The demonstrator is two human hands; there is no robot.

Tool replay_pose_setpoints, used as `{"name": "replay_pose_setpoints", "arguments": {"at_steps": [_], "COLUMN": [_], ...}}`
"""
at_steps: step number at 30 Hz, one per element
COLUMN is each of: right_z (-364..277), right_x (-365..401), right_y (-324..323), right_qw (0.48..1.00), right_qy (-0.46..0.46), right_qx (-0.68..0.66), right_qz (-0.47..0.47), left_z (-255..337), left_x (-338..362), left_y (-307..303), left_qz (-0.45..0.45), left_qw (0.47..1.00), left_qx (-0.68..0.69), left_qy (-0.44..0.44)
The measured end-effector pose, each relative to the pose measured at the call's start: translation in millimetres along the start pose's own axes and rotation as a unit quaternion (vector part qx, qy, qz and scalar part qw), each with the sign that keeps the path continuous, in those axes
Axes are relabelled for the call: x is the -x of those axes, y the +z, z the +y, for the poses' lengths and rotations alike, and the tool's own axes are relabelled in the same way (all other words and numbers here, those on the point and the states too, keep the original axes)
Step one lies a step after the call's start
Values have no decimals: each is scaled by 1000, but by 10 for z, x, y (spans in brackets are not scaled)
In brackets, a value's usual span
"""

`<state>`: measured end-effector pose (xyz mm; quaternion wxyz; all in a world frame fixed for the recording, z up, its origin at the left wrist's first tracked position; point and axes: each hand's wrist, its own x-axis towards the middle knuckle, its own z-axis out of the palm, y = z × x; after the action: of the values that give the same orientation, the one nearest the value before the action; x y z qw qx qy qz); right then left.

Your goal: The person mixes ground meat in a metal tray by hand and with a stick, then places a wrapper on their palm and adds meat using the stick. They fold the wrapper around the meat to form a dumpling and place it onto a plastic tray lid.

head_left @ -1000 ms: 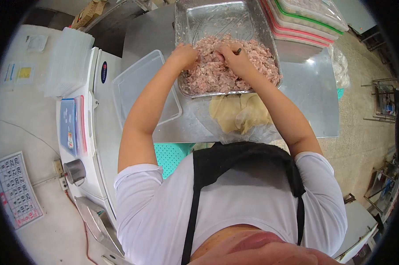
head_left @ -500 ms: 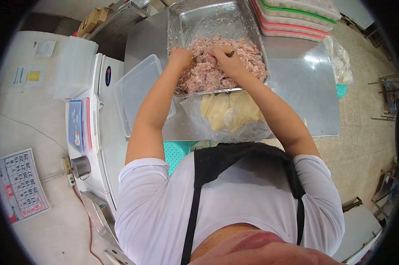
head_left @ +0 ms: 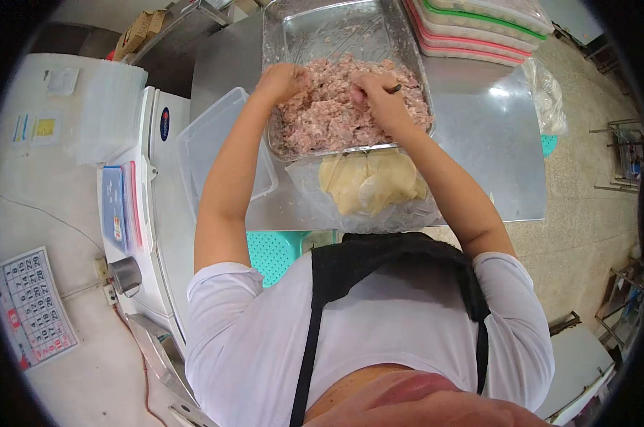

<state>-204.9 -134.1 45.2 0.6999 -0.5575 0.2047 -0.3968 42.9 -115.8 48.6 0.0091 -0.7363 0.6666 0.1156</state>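
A metal tray point(head_left: 336, 28) on a steel table holds a heap of pink minced meat point(head_left: 336, 114). My left hand point(head_left: 283, 80) is curled at the heap's left edge, fingers in the meat. My right hand point(head_left: 380, 94) presses into the meat near the middle and holds a small dark utensil point(head_left: 393, 88), likely a spoon handle. Just in front of the tray lies a clear plastic bag with pale yellow dough wrappers point(head_left: 368, 181).
An empty clear plastic container point(head_left: 208, 149) sits left of the tray. Stacked lidded trays point(head_left: 478, 32) stand at the back right. A white freezer point(head_left: 158, 213) with a metal cup point(head_left: 126, 274) is on my left. The steel table point(head_left: 493, 142) is bare at the right.
My left hand has shifted slightly left and up along the meat's edge. My right hand stays in the meat. The view has shifted a little.
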Motion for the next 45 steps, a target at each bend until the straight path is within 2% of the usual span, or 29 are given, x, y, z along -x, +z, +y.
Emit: {"name": "replay_pose_setpoints", "arguments": {"at_steps": [1, 3, 5, 9, 11, 12, 14, 18, 20, 21, 22, 23, 24, 26, 28, 29, 32, 35, 36, 37, 38, 40, 42, 44, 45], "right_z": [-2, 21, 14, 0, -58, -33, 45, -244, -440, -543, -590, -569, -550, -371, 140, 265, 205, 390, 426, 426, 387, 199, -171, -478, -572], "right_x": [-6, -54, -85, -75, -44, -50, -46, -172, -331, -447, -573, -692, -839, -1051, -1067, -1005, -716, -465, -348, -273, -247, -219, -189, -201, -221], "right_y": [7, -1, 21, 107, 162, 180, 205, 196, 98, 7, -115, -252, -388, -517, -583, -568, 55, 427, 528, 580, 575, 523, 409, 243, 133], "right_qw": [999, 999, 999, 998, 994, 994, 997, 994, 993, 996, 996, 996, 995, 994, 971, 967, 959, 972, 986, 989, 989, 982, 971, 956, 925], "right_qy": [31, 39, 42, 56, 86, 86, 32, 64, 79, 31, -17, -15, -29, -41, 39, 49, 82, 76, 57, 37, 36, 11, 34, 59, -43], "right_qx": [0, 3, 1, 17, 50, 54, 46, 68, 22, 14, 5, 8, 4, 1, -87, -160, -127, -81, 3, 88, 89, 187, 236, 284, 369], "right_qz": [31, 28, 22, 36, 44, 42, 55, 55, 80, 86, 92, 93, 97, 97, 220, 195, 238, 207, 159, 109, 109, -24, -32, -43, -78], "left_z": [37, 72, 64, 16, -119, -142, -175, -161, -84, -94, -120, -126, -124, -119, 38, 89, 53, -67, -40, 4, 38, 70, 131, 272, 363], "left_x": [29, 46, -27, -173, -205, -183, -121, 62, 196, 235, 271, 307, 345, 468, 628, 674, 709, 707, 738, 774, 809, 859, 951, 1053, 1107], "left_y": [-68, -35, 136, 368, 493, 503, 533, 342, 171, 162, 161, 169, 216, 351, 182, 119, 123, 195, 185, 184, 170, 113, 116, 171, 199], "left_qz": [10, 22, 43, 22, 74, 76, 73, 64, 6, 5, -22, -50, -48, 136, 156, 173, 182, 191, 192, 199, 205, 211, 214, 274, 272], "left_qw": [1000, 999, 992, 994, 987, 988, 989, 988, 993, 993, 992, 983, 983, 974, 975, 974, 969, 959, 959, 951, 940, 946, 951, 946, 947], "left_qx": [-3, -1, -104, -101, -128, -125, -99, -94, -45, -43, 41, 125, 127, 48, 67, 87, 131, 182, 183, 229, 273, 242, 210, 135, 135], "left_qy": [15, 28, 58, 33, 55, 54, 77, 101, 105, 106, 115, 122, 121, 174, 146, 119, 105, 99, 98, 61, 26, 49, 72, 107, 105]}}
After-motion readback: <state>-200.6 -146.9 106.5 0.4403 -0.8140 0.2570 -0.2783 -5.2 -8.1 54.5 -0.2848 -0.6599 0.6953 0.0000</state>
